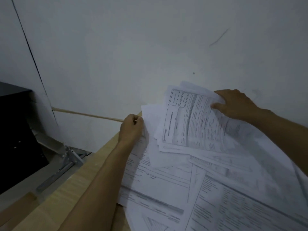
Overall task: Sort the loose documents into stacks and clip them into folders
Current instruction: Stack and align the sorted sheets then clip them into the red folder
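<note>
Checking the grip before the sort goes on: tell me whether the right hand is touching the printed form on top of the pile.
Touching. The head view shows the right hand pinching the top corner of the printed form, thumb laid on its face.

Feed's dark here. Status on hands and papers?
Left hand grips sheet edges. Right hand pinches the printed bundle. Loose papers cover the desk. No folders visible.

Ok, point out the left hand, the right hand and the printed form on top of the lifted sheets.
left hand [131, 127], head view, on the back of the hand.
right hand [233, 104], head view, on the back of the hand.
printed form [191, 120], head view, on the middle of its printed face.
</note>
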